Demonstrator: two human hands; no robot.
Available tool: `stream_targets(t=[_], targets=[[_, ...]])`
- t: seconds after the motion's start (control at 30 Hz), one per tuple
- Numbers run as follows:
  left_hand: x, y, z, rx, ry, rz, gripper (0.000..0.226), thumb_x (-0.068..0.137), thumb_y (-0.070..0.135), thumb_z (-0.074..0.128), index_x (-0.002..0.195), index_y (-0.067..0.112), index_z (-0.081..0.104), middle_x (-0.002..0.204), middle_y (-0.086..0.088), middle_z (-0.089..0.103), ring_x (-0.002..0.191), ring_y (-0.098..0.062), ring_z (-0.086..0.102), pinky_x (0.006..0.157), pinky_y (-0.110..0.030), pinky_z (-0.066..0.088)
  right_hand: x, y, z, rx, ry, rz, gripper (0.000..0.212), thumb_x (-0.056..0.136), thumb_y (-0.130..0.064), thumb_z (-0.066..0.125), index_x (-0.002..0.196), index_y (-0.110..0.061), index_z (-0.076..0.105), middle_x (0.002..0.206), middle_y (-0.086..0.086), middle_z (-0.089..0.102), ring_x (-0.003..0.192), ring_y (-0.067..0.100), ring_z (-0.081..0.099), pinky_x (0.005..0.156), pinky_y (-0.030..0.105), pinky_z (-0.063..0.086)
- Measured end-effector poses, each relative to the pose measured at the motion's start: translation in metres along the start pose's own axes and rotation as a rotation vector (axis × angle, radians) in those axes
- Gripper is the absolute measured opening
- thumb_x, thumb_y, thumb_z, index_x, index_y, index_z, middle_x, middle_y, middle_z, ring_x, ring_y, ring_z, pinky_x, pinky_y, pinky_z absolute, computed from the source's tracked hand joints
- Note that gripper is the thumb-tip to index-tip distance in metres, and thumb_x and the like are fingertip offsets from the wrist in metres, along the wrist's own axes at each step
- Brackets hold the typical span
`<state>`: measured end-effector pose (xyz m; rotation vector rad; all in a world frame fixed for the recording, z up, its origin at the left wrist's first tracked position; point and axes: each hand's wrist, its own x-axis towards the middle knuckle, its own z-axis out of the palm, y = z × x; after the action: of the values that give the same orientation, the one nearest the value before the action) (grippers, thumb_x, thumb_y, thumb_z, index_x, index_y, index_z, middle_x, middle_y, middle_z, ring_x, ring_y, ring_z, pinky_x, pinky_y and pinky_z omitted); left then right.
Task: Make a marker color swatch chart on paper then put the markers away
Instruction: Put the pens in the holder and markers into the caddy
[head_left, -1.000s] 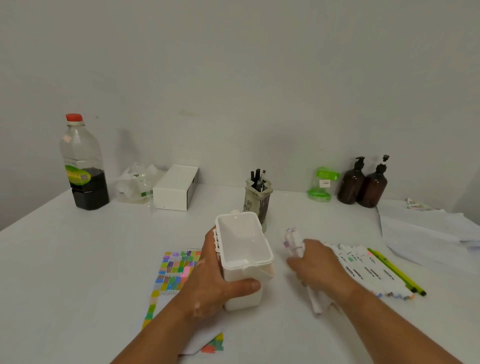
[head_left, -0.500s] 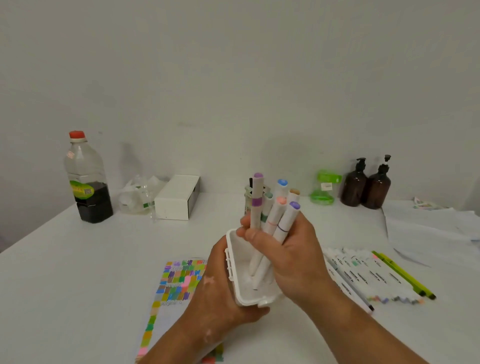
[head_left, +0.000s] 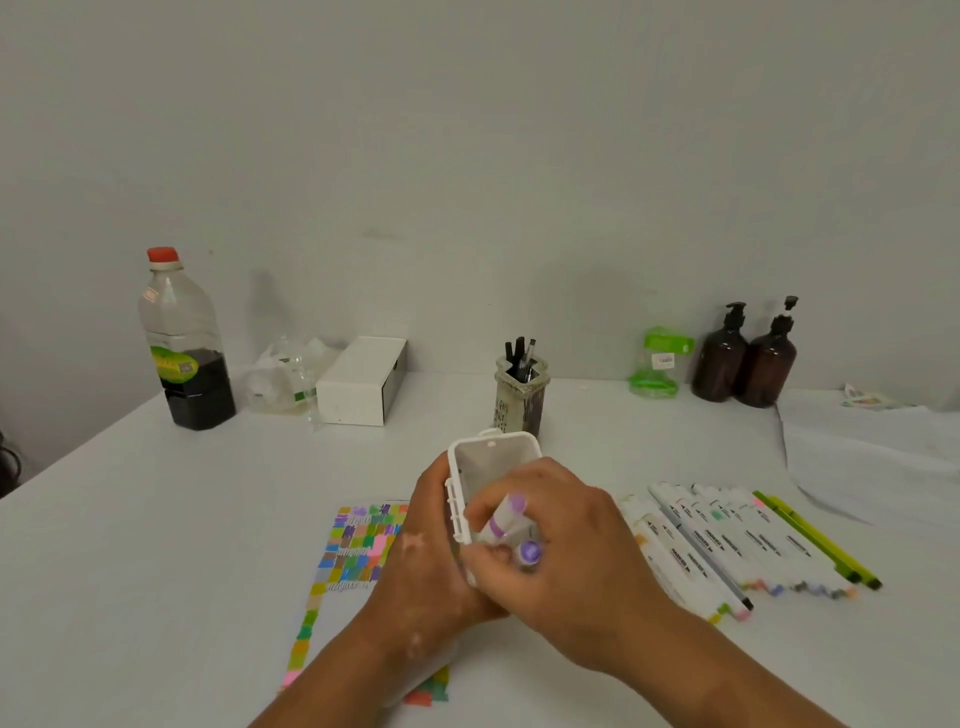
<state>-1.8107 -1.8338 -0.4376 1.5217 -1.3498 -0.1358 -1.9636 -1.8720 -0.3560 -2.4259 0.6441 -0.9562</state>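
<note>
My left hand (head_left: 426, 566) grips a white plastic marker box (head_left: 493, 462) from its left side, holding it above the table with its opening toward me. My right hand (head_left: 566, 561) holds a bunch of white markers with purple caps (head_left: 511, 525) and has them pushed down inside the box. A paper sheet with a swatch chart of coloured blocks (head_left: 358, 551) lies under my left arm. A row of white markers (head_left: 727, 540) lies on the table right of my hands, with two green pens (head_left: 815, 540) beside them.
A pen cup (head_left: 519, 400) stands just behind the box. Farther back are a dark-liquid bottle (head_left: 187, 353), a crumpled plastic bag (head_left: 285, 379), a white carton (head_left: 363, 382), a green container (head_left: 657, 364) and two brown pump bottles (head_left: 748, 364). White paper sheets (head_left: 872, 452) lie at the right.
My right hand picked up a bunch of markers from the table, raised them over the box, and has now lowered them deep into it. My left hand kept holding the box.
</note>
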Motion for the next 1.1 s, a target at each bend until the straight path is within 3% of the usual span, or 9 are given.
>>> stream_targets(t=[0.23, 0.33, 0.47, 0.63, 0.7, 0.8, 0.93, 1.03, 1.1], targets=[[-0.003, -0.004, 0.018, -0.103, -0.091, -0.002, 0.086, 0.058, 0.049, 0.092, 0.122, 0.045, 0.035, 0.114, 0.033, 0.043, 0.107, 0.027, 0.046, 0.092, 0.007, 0.033, -0.032, 0.017, -0.038, 0.032, 0.114, -0.018, 0.028, 0.073, -0.055, 0.075, 0.095, -0.041, 0.065, 0.098, -0.027, 0.063, 0.101, 0.003, 0.062, 0.079, 0.009, 0.045], [0.004, 0.002, 0.024, -0.1, -0.163, -0.008, 0.096, 0.049, 0.081, 0.076, 0.125, 0.035, 0.04, 0.124, 0.025, 0.047, 0.115, 0.024, 0.045, 0.089, 0.005, 0.038, -0.045, 0.053, -0.063, 0.038, 0.216, 0.183, 0.01, 0.082, -0.045, 0.074, 0.09, -0.04, 0.069, 0.095, -0.022, 0.07, 0.089, 0.006, 0.066, 0.074, 0.012, 0.049], [0.017, -0.001, 0.035, -0.155, -0.188, 0.152, 0.106, 0.051, 0.078, 0.081, 0.135, 0.025, 0.041, 0.133, 0.009, 0.056, 0.122, -0.013, 0.058, 0.103, -0.035, 0.052, -0.056, 0.118, -0.088, -0.113, 0.191, 0.503, 0.019, 0.09, -0.021, 0.074, 0.087, -0.038, 0.067, 0.089, -0.016, 0.07, 0.085, 0.001, 0.066, 0.068, 0.017, 0.05], [0.016, 0.014, 0.044, -0.095, -0.141, 0.26, 0.084, 0.071, 0.078, 0.068, 0.141, 0.061, 0.026, 0.136, 0.03, 0.048, 0.126, 0.006, 0.049, 0.1, -0.014, 0.046, -0.073, 0.155, -0.102, -0.224, 0.18, 0.611, 0.016, 0.091, -0.027, 0.074, 0.1, -0.035, 0.064, 0.099, -0.016, 0.067, 0.075, -0.008, 0.064, 0.056, 0.008, 0.044], [0.022, 0.013, 0.052, -0.078, -0.137, 0.264, 0.082, 0.071, 0.085, 0.058, 0.142, 0.059, 0.025, 0.138, 0.021, 0.047, 0.126, 0.001, 0.051, 0.103, -0.028, 0.049, -0.071, 0.159, -0.098, -0.281, 0.107, 0.62, 0.022, 0.091, -0.033, 0.073, 0.109, -0.035, 0.062, 0.104, -0.018, 0.064, 0.082, -0.005, 0.062, 0.062, 0.007, 0.04], [0.026, 0.014, 0.054, 0.023, -0.049, 0.173, 0.081, 0.06, 0.097, 0.025, 0.135, 0.067, 0.018, 0.132, 0.051, 0.034, 0.117, 0.027, 0.039, 0.093, -0.001, 0.039, -0.057, 0.161, -0.082, -0.399, -0.022, 0.603, 0.046, 0.09, -0.045, 0.069, 0.131, -0.029, 0.058, 0.118, -0.011, 0.062, 0.106, 0.009, 0.059, 0.083, 0.021, 0.044], [0.022, -0.012, 0.058, -0.056, -0.091, 0.084, 0.077, 0.076, 0.004, 0.082, 0.119, 0.058, 0.047, 0.121, 0.017, 0.063, 0.107, 0.01, 0.057, 0.093, -0.016, 0.051, -0.029, 0.161, -0.057, -0.58, -0.194, 0.628, 0.067, 0.082, -0.066, 0.064, 0.133, -0.024, 0.051, 0.125, -0.002, 0.058, 0.114, 0.019, 0.056, 0.088, 0.034, 0.049], [0.02, -0.029, 0.049, 0.032, -0.179, 0.143, 0.073, 0.057, 0.037, 0.09, 0.123, 0.032, 0.057, 0.104, 0.019, 0.069, 0.101, -0.006, 0.065, 0.092, -0.028, 0.055, -0.012, 0.164, -0.045, -0.644, -0.299, 0.692, 0.067, 0.075, -0.068, 0.063, 0.122, -0.021, 0.052, 0.121, 0.002, 0.056, 0.111, 0.023, 0.054, 0.079, 0.034, 0.046], [0.021, -0.032, 0.047, 0.016, -0.168, 0.183, 0.072, 0.031, 0.047, 0.099, 0.098, 0.041, 0.075, 0.085, 0.025, 0.073, 0.083, 0.006, 0.069, 0.08, -0.032, 0.061, -0.004, 0.165, -0.042, -0.638, -0.322, 0.726, 0.047, 0.073, -0.062, 0.065, 0.094, -0.021, 0.057, 0.105, 0.001, 0.061, 0.094, 0.019, 0.058, 0.066, 0.031, 0.042]])
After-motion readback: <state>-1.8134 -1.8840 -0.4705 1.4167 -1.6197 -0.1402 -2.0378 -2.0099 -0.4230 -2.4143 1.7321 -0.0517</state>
